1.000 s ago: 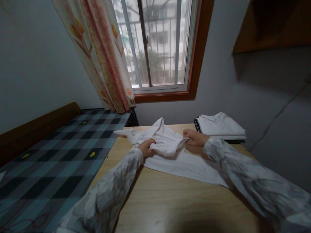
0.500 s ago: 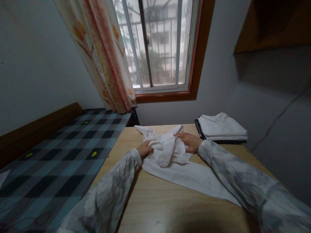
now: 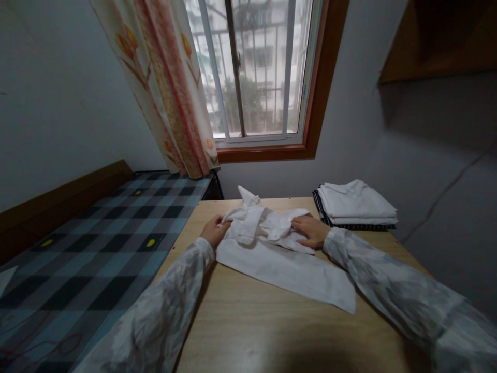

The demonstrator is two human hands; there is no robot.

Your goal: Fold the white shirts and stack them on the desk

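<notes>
Home bedroom, apparently: checked bedding (image 3: pixel 128 243), flowered curtain (image 3: pixel 171 93).

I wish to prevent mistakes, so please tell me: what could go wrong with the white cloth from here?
The white cloth is bunched between the left hand and right hand, so creases might set. The right sleeve lies close to the folded stack and might nudge it. The cloth's upper tip lies near the table's far edge and could slip over.
</notes>
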